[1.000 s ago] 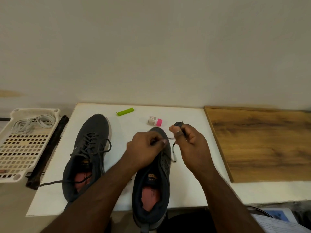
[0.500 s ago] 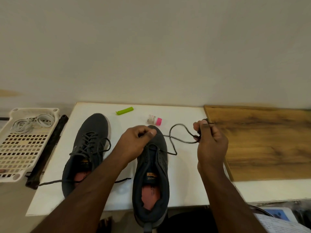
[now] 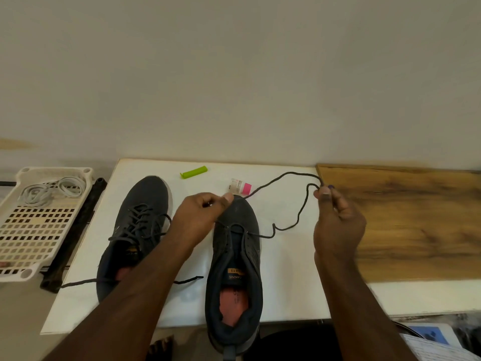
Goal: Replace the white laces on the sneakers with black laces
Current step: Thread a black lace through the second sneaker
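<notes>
The thin black lace (image 3: 299, 217) is pinched by both hands: left hand (image 3: 200, 214) over the dark fabric sneaker (image 3: 236, 256), right hand (image 3: 338, 225) at the white bench (image 3: 286, 282) edge. A plain wall is behind.

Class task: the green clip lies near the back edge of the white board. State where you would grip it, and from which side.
Pinch the green clip across its narrow width at mid-length, coming from above: it lies flat, long and thin, with bare white board around it.

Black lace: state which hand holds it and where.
Both hands. The right hand pinches the black lace near its free end; the left hand pinches it by the sneaker toe.
</notes>
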{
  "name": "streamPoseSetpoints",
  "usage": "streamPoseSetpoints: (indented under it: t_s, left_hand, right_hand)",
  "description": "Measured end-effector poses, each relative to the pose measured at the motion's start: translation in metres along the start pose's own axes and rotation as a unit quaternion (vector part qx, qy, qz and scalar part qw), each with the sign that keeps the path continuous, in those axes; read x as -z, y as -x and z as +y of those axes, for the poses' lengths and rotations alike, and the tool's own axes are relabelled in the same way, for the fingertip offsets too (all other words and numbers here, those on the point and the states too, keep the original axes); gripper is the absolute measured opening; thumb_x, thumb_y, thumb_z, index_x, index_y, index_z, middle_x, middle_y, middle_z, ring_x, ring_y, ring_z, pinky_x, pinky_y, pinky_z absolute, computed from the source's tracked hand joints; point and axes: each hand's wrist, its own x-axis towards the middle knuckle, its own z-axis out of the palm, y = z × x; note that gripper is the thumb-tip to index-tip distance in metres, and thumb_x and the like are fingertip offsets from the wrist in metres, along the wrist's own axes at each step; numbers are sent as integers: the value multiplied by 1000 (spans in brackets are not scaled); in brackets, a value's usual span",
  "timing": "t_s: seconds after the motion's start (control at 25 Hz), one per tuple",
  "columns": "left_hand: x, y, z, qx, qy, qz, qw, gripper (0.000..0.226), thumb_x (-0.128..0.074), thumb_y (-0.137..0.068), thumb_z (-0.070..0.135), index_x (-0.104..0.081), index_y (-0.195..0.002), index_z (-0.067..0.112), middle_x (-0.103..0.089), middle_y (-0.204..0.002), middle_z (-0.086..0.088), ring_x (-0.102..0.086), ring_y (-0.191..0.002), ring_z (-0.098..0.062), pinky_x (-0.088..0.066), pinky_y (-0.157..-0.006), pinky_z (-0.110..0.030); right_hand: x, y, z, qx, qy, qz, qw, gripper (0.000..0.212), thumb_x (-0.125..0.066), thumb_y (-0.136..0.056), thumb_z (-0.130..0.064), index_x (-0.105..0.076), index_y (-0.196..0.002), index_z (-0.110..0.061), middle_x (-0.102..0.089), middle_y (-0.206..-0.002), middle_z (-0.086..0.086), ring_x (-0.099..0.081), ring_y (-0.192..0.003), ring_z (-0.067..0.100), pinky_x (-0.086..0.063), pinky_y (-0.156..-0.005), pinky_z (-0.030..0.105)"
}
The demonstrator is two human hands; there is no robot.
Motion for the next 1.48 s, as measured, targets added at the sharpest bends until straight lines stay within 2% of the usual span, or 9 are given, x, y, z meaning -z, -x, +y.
streamPoseSetpoints:
  t_s: [0.24,0.44,0.72,0.8,0.92,1.04,1.12,1.28,1.48]
  left_hand:
    - [5,-8,2,122,248,112,955,19,-45,-105,30,-60,-102,18,-68,-69,-2,-68,-77,-21,-53,-74,-36]
    - [3,-11,-3,104,266,154,946,21,-40,-105,15,-47,-125,18,-72,-98,-6,-72,-82,-18,-56,-70,-31]
    - [7,-9,-7,45,163,134,976,52,-41,-94,-8,-66,-116,31,-54,-138,-5,-61,-73,0,-50,-62,-19]
    - [4,-7,-7,20,30,126,991,44,-50,-93,1,-63,-126,28,-30,-159,-3,-63,-85,5,-51,-66,-18]
    - [-4,-1,-10,-60,-166,132,975,41,-64,-90,18,-60,-131,24,-28,-157,-4,-32,-142,-23,-36,-111,-40]
    - [-1,9,0,-39,-182,83,979,15,-64,-90,39,-65,-97,25,-63,-107,4,-58,-108,-20,-48,-82,-35]
    - [2,16,5,22,-203,-49,978,34,-61,-88,55,-58,-85,22,-64,-84,3,-60,-80,-14,-46,-65,-30]
    - [5,27,9,100,-214,-210,948,42,-73,-82,54,-50,-96,21,-64,-92,-3,-59,-75,-13,-49,-58,-28]
    - [2,25,12,79,-176,-178,965,28,-66,-89,23,-66,-99,-2,-72,-98,-22,-73,-86,-30,-60,-72,-34]
  right_hand:
    - [4,-8,8,-62,-17,14,998,15,-72,-92,-25,-76,-105,-19,-74,-84,-12,-69,-86,2,-54,-83,26]
    - [9,-11,4,-101,-64,77,990,17,-59,-98,-15,-57,-113,-21,-74,-86,4,-66,-62,14,-51,-57,30]
    - [18,-18,1,-1,-139,112,984,51,-56,-96,3,-47,-144,-10,-59,-136,-1,-56,-128,9,-51,-98,21]
    - [14,-12,3,45,-70,85,993,37,-58,-98,-5,-58,-134,-14,-65,-125,-1,-62,-120,11,-53,-98,27]
    - [10,0,7,109,55,-12,992,18,-66,-96,-21,-68,-113,-28,-64,-110,-5,-63,-106,15,-56,-88,35]
    - [8,15,8,135,170,-123,968,12,-67,-95,-25,-70,-106,-25,-62,-108,-11,-58,-104,5,-54,-89,34]
    - [9,28,7,129,196,-185,954,14,-65,-96,-23,-70,-108,-25,-65,-102,-17,-59,-96,-5,-51,-89,21]
    - [2,47,7,59,192,-294,935,10,-66,-94,-28,-73,-101,-30,-69,-94,-20,-64,-91,-3,-53,-85,23]
    - [-12,66,9,-54,158,-322,932,15,-67,-92,-23,-70,-85,-36,-73,-80,-10,-71,-75,9,-62,-76,39]
